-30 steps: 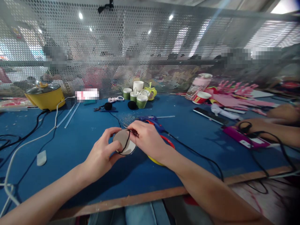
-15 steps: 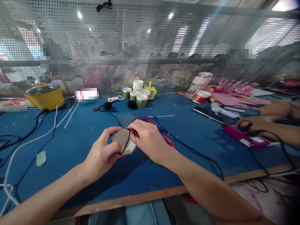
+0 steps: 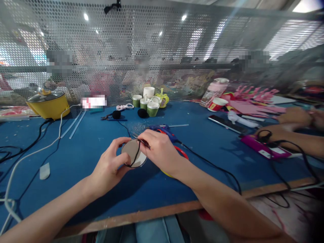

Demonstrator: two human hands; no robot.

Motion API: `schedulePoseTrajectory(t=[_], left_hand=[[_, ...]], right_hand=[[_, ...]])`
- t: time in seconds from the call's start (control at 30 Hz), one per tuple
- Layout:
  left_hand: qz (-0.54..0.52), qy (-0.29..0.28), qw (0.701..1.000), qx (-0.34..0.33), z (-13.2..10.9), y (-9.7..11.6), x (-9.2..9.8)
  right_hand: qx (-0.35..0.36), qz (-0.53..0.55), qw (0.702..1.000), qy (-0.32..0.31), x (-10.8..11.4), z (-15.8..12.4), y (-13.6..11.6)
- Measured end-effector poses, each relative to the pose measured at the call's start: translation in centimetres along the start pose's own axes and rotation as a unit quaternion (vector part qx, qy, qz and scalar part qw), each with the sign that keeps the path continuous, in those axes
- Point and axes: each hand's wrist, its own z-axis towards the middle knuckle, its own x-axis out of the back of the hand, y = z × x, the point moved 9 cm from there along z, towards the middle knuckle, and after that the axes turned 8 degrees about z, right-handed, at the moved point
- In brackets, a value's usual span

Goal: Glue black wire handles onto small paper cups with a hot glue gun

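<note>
My left hand (image 3: 111, 165) grips a round paper cup (image 3: 129, 150) from the left, thumb over the near rim and fingers around its side. The cup's mouth faces me, showing a pale inside and a dark rim. A black cord (image 3: 137, 153) crosses the opening. At the far right of the rim, my right hand (image 3: 157, 146) pinches the cord against the cup; its fingertips are partly hidden. Just beyond lies a blue glue gun (image 3: 168, 132), and red-handled scissors (image 3: 182, 152) sit partly under my right hand. A black strand runs from a black yarn ball (image 3: 116, 114) toward the cup.
Green-wrapped cups (image 3: 152, 109) stand at the back, beside another black ball (image 3: 142, 113). A yellow pot (image 3: 48, 104) is on the left, with cables. On the right are a phone (image 3: 225, 124), a purple box (image 3: 264, 147), a bottle (image 3: 215, 91) and a co-worker's arms (image 3: 291, 136).
My hands and the cup stay almost still. The co-worker's hands at the right have shifted slightly.
</note>
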Motion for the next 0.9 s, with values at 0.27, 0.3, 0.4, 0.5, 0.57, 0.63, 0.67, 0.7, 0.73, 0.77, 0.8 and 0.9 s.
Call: schedulePoseTrajectory(t=[0.27, 0.3, 0.4, 0.5, 0.57, 0.63, 0.67, 0.7, 0.73, 0.77, 0.8, 0.9], left_hand=[[-0.056, -0.001, 0.998, 0.035, -0.1, -1.3, -0.7], [-0.059, -0.001, 0.998, 0.037, -0.1, -1.4, -0.8], [-0.053, -0.008, 0.998, 0.031, -0.1, -1.3, -1.0], [-0.038, -0.010, 0.999, 0.028, -0.1, -1.0, -0.9], [-0.029, -0.010, 0.999, 0.027, -0.1, -1.0, -0.8], [-0.023, -0.015, 1.000, 0.015, -0.1, -0.9, -0.8], [-0.024, -0.019, 1.000, 0.006, -0.1, -0.8, -0.8], [-0.028, -0.022, 0.999, -0.001, -0.1, -0.7, -0.8], [-0.034, -0.023, 0.999, -0.007, 0.0, -0.6, -0.7], [-0.040, -0.024, 0.999, -0.010, 0.0, -0.6, -0.7], [-0.046, -0.023, 0.999, -0.011, 0.0, -0.6, -0.6], [-0.048, -0.016, 0.999, -0.011, 0.0, -0.5, -0.5]], right_hand=[[-0.072, 0.030, 0.995, -0.057, -1.6, 0.0, 1.9], [-0.077, 0.029, 0.995, -0.059, -1.6, 0.0, 2.0], [-0.081, 0.021, 0.995, -0.054, -1.6, 0.0, 2.2], [-0.065, 0.020, 0.996, -0.055, -1.6, 0.1, 1.9], [-0.052, 0.019, 0.997, -0.054, -1.6, 0.2, 1.8], [-0.043, 0.017, 0.998, -0.050, -1.5, 0.3, 1.7], [-0.039, 0.015, 0.998, -0.048, -1.5, 0.3, 1.7], [-0.034, 0.014, 0.998, -0.046, -1.4, 0.3, 1.6], [-0.029, 0.014, 0.999, -0.043, -1.3, 0.3, 1.5], [-0.024, 0.014, 0.999, -0.041, -1.3, 0.3, 1.5], [-0.020, 0.014, 0.999, -0.039, -1.2, 0.3, 1.4], [-0.013, 0.012, 0.999, -0.033, -1.0, 0.4, 1.3]])
